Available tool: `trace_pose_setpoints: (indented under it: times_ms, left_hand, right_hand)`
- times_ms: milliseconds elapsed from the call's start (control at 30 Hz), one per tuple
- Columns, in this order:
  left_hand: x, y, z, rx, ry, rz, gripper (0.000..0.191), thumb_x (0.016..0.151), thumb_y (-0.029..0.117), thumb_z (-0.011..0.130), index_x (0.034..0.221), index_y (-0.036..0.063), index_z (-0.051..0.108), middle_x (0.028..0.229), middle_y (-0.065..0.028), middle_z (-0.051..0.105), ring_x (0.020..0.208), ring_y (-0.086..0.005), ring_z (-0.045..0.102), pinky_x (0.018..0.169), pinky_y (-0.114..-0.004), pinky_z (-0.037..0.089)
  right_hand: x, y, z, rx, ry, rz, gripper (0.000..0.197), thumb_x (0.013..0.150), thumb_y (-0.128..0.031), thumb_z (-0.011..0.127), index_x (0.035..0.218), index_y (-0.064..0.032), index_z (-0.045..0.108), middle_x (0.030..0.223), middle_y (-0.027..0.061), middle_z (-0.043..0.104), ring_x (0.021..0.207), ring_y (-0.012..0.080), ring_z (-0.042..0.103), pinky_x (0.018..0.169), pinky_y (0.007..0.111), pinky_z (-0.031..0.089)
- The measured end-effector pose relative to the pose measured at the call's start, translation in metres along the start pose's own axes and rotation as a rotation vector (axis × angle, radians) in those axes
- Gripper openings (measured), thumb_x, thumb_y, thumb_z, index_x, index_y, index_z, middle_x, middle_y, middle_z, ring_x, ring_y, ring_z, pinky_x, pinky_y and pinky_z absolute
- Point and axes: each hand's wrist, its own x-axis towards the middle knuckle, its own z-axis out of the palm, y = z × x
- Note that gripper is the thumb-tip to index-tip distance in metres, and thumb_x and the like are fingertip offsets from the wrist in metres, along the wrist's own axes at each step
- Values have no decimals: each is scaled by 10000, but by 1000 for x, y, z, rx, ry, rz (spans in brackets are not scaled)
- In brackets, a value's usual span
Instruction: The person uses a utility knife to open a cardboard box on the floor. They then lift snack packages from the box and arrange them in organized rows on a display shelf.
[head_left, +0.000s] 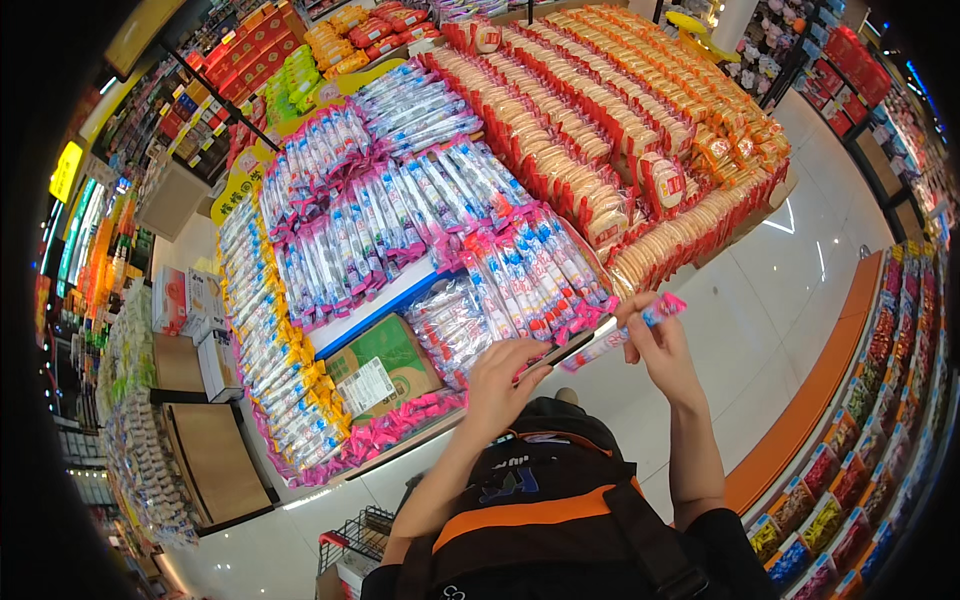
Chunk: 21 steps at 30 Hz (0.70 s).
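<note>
My left hand (506, 379) grips a thin dark, flat object (568, 346), perhaps a phone seen edge-on, at the near edge of the display. In my right hand (654, 337) is a slim, clear-wrapped snack stick with pink ends (607, 343), held slanting close beside the dark object. Just beyond both hands lie rows of similar wrapped sticks (532, 277) with blue, white and red print. A green and brown cardboard box (390, 367) with a white label sits among the sticks, left of my left hand.
Red-wrapped round crackers (547, 150) fill the display's right half. A blue-edged white board (375, 304) divides the sticks. At the lower left stands a wire shopping cart (360, 536). Candy bins (817, 517) line the right side behind an orange ledge (795, 412), across a tiled floor (750, 300).
</note>
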Motion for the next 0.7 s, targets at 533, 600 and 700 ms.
trace_pose_setpoints:
  times_ms: [533,600,700]
  left_hand:
    - [-17,-17,36,174,-76,-206,240,806,126,705,1027,110,612,898,-116,678,776,-311,666,638,-382,514]
    - [-17,-19,33,139,-72,-209,246,804,130,708,1028,109,611,900,-118,678,780,-311,666,642,-377,514]
    - [-18,-21,25,76,-90,-221,252,805,140,711,1032,106,608,909,-119,678,792,-312,668,653,-373,516]
  right_hand:
    - [0,69,28,-539,-202,-360,145,841,-9,608,983,-22,586,983,141,578,939,336,581,810,392,479]
    - [10,76,30,-559,-246,-403,140,844,-12,600,984,-17,588,973,139,579,932,340,580,810,397,480]
    - [18,82,36,-615,-328,-454,125,859,-30,581,981,-7,597,963,142,584,921,349,578,808,405,481]
